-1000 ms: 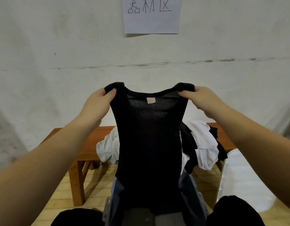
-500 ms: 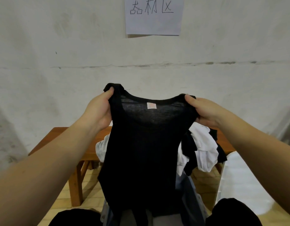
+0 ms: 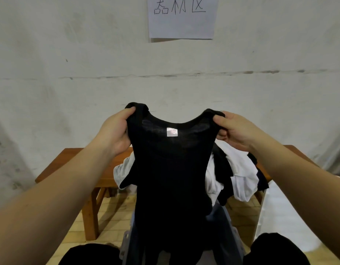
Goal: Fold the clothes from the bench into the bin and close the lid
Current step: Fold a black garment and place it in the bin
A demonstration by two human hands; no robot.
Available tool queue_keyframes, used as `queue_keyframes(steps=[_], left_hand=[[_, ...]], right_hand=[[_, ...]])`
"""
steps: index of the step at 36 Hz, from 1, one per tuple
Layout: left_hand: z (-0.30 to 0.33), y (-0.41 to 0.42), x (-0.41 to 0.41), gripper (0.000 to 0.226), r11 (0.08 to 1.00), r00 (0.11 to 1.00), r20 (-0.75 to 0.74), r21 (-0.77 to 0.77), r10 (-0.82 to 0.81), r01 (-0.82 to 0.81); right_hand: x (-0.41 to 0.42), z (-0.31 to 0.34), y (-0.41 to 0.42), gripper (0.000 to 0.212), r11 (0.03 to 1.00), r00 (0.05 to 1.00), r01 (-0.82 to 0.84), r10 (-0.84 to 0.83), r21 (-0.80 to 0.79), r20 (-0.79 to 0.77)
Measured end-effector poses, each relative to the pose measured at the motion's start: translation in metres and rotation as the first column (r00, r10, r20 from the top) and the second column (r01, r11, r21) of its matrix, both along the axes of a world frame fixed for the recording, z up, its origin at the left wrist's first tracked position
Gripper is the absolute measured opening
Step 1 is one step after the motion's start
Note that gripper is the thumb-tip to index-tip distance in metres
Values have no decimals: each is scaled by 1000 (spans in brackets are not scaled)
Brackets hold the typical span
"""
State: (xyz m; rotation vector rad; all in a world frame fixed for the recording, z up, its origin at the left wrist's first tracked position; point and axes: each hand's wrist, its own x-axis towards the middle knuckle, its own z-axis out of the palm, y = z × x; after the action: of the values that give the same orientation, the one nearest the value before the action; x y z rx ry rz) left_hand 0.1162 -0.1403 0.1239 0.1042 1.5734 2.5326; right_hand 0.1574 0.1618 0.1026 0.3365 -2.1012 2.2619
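A black sleeveless top with a small white label hangs in front of me. My left hand grips its left shoulder strap and my right hand pinches its right strap. The top's lower part hangs down into the grey-blue bin between my knees. Behind it a pile of white and dark clothes lies on the wooden bench. The bin's inside is mostly hidden by the top.
A white lid or panel lies on the floor at the right of the bin. A paper sign hangs on the white wall. My dark-clad knees sit at the bottom edge on both sides of the bin.
Both hands have lowered the black top and come closer together, so its neckline sags and the body bunches. The hem has sunk deeper toward the bin.
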Motion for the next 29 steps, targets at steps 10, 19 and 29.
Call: queue_keyframes(steps=[10, 19, 29], left_hand=[[-1, 0, 0, 23, 986, 955, -286, -167, -76, 29], [-2, 24, 16, 33, 910, 872, -378, -384, -310, 157], [0, 34, 14, 20, 919, 880, -378, -366, -287, 143]], right_hand=[[15, 34, -34, 29, 840, 942, 324, -241, 436, -235], [5, 52, -79, 18, 821, 936, 318, -194, 474, -292], [-11, -7, -85, 17, 969, 982, 182, -169, 170, -89]])
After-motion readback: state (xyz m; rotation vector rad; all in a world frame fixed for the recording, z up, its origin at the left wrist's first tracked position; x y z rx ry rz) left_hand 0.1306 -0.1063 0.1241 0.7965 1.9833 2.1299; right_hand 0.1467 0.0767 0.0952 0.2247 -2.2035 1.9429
